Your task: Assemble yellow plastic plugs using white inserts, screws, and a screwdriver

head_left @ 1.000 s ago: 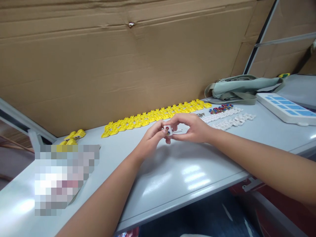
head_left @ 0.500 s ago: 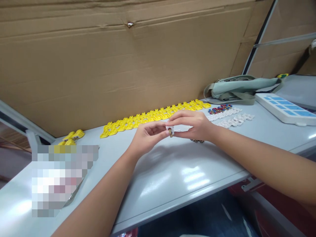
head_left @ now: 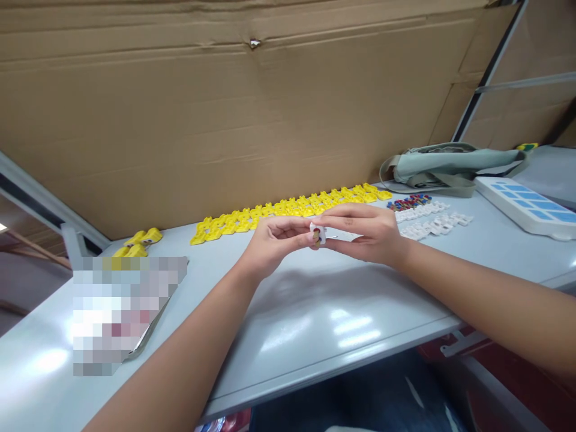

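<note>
White plastic, a small block (head_left: 317,233) with a red and yellowish spot on its face, sat pinched between the fingertips of both hands above the middle of the grey table (head_left: 315,312). In the head view, the only one, the left hand (head_left: 270,243) came in from the lower left with its fingers curled narrowly, thumb and forefinger closed on the near side of the block. The right hand (head_left: 369,231) reached across from the right, its fingers bent close together and its fingertips on the far side of the same block, so the two hands met around it. A thin metal pin (head_left: 332,237) stuck out from the block toward the right palm; whether the right fingers also gripped it could not be told. The block was held clear of the tabletop, in front of a long row of yellow plastic pieces (head_left: 288,210) that lay along the foot of the cardboard wall (head_left: 225,120). A few more yellow pieces (head_left: 139,242) lay apart at the left. To the right of the hands lay two rows of white pieces (head_left: 432,219), with a small heap of red and blue bits (head_left: 407,201) just behind them. Farther right were a grey-green bag (head_left: 445,165) and a white tray with blue compartments (head_left: 526,204).
</note>
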A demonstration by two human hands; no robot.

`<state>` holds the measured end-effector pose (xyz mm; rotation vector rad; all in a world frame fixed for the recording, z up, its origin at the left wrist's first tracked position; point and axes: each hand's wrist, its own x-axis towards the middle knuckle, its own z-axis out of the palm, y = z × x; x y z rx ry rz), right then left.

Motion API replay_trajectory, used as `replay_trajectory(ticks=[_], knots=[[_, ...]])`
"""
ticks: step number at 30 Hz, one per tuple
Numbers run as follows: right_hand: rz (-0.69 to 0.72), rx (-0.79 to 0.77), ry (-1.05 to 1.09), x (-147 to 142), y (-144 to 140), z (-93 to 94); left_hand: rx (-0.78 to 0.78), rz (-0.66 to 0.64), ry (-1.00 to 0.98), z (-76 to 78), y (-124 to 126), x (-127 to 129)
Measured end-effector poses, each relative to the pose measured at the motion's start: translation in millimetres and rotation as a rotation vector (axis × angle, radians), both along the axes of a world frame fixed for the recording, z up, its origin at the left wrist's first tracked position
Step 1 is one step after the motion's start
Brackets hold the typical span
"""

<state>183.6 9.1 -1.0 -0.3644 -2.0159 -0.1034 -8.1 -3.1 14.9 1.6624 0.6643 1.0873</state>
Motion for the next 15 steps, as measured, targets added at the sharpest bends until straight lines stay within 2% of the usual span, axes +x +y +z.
replay_trajectory(ticks=[4, 8, 11, 15], knots=[[-0.026, -0.018, -0.003, 2, 2, 2.9, 0.023, 0.039, 0.016, 0.3, -3, 2], [0.115, -0.128, -0.060, 6, 8, 7.5, 0.160, 0.131, 0.040, -3.4, -2, 1], [0.205, -0.308, -0.009, 8, 11, 7.8, 0.369, 0.245, 0.104, -5.8, -2, 0], [0.265, -0.626, 0.067, 5, 11, 3.6, 0.582, 0.343, 0.185, -6.7, -2, 0]])
